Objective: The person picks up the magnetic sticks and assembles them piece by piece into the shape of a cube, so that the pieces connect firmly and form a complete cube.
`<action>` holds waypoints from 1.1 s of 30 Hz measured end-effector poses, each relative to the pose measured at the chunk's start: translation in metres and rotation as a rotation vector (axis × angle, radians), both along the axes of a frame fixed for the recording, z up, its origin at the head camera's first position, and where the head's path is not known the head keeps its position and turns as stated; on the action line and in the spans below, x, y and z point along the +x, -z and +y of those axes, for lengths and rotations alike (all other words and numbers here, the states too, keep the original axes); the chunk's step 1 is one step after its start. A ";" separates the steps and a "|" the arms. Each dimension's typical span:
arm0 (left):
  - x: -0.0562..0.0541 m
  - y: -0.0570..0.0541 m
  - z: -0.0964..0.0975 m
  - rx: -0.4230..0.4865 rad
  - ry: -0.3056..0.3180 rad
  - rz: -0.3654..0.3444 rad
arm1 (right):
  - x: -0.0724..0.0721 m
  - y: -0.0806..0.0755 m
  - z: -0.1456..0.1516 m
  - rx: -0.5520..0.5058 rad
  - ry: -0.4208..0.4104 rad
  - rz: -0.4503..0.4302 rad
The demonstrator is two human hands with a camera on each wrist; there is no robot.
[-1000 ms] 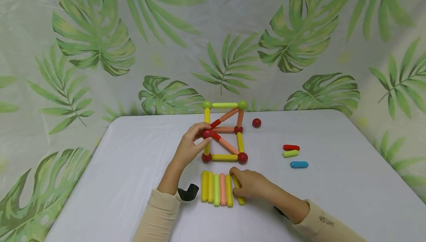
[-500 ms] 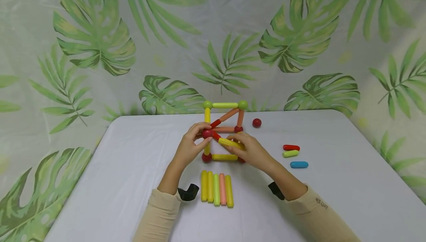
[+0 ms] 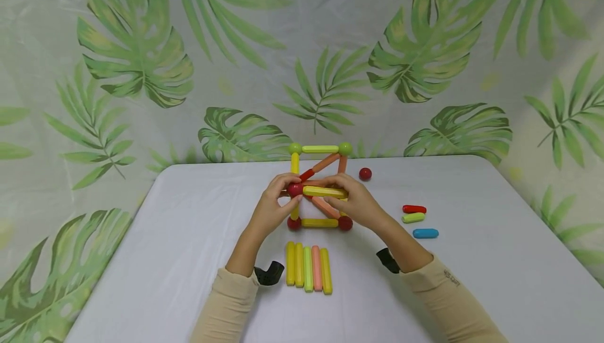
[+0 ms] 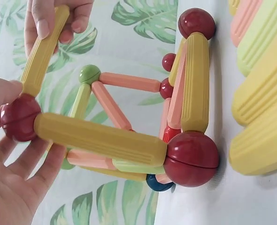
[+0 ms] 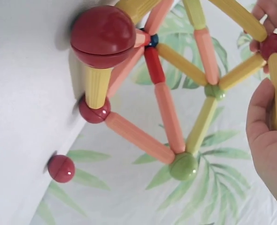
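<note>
On the table stands a frame of coloured rods and balls, with green balls [image 3: 345, 148] at its upper back corners and a red ball [image 3: 345, 223] at the front right bottom. My left hand [image 3: 270, 209] holds a raised red ball [image 4: 20, 117] between thumb and fingers. From that ball a yellow rod [image 4: 103, 140] runs down to another red ball [image 4: 191, 158] at table level. My right hand [image 3: 356, 204] pinches a second yellow rod [image 4: 45, 51], held roughly level, its left end right at the raised ball. This hand partly covers the frame's right side in the head view.
In front of the frame lies a row of yellow, light green and pink rods [image 3: 309, 269]. Short red [image 3: 414, 209], light green [image 3: 413, 217] and blue [image 3: 425, 233] rods lie at the right. A loose red ball [image 3: 365, 174] rests near the table's back edge.
My right hand has taken the yellow rod from the right end of the row, lifted it, and swung it level against the raised red ball. The left hand stays in place on the ball.
</note>
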State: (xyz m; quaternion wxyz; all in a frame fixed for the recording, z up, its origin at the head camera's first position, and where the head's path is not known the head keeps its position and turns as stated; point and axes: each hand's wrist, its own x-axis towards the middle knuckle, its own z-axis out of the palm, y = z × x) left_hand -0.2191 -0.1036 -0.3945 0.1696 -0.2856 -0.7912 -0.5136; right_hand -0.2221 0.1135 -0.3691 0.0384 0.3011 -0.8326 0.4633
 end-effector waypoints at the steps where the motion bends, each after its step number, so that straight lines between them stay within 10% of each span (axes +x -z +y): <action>1: 0.000 0.000 0.001 -0.017 -0.007 0.000 | 0.000 0.001 0.001 -0.011 -0.002 -0.004; 14: -0.005 0.001 0.016 -0.146 -0.082 0.076 | -0.007 0.004 0.012 -0.186 -0.064 -0.010; 20: -0.005 0.003 0.016 -0.125 -0.081 0.085 | -0.034 0.014 0.042 -0.277 0.101 0.063; 26: -0.005 0.004 0.016 -0.105 -0.082 0.083 | -0.072 0.037 0.068 -0.159 0.303 0.032; 33: -0.005 0.005 0.017 -0.105 -0.080 0.083 | -0.101 0.057 0.081 0.105 0.318 -0.154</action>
